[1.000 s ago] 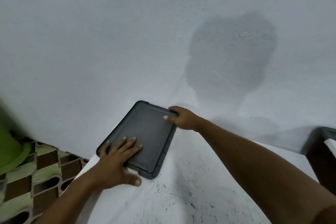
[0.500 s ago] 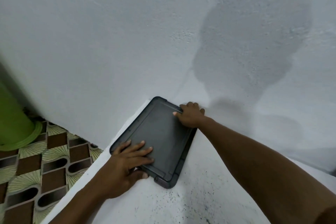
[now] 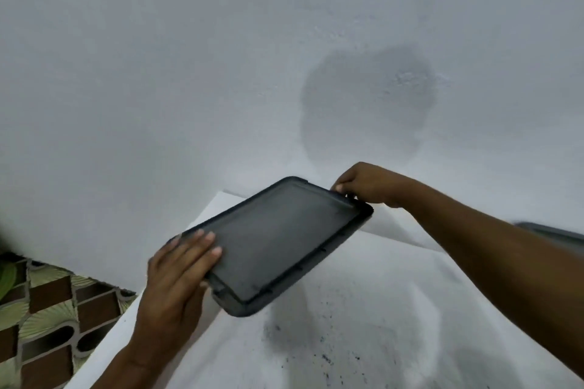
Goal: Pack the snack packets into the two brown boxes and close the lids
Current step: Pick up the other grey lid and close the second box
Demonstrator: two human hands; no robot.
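I see mostly the white wall [image 3: 158, 73], which fills the upper half of the view and carries a grey rounded shadow [image 3: 366, 104] on its right part. Below it stands the white desk [image 3: 395, 309], pushed against the wall. Its top has many small black specks [image 3: 322, 357] near the front. At the lower left, beside the desk, I see the floor tiles [image 3: 47, 309] with a brown and green pattern.

The lid [image 3: 284, 240] is dark grey, rectangular, with rounded corners and a raised rim. It is held over the left part of the desk, tilted, and a soft shadow lies on the desk under it.

The left hand [image 3: 177, 271] holds the near short end of the lid. Its fingers [image 3: 205, 238] lie straight and close together on the top, and the thumb seems to go under the edge. The right hand [image 3: 369, 185] pinches the far corner of the lid, with its fingers curled over the rim.

At the right edge, behind the right forearm, I see a dark object [image 3: 556, 235] on the desk, well apart from the lid. It is blurred and I cannot tell what it is.
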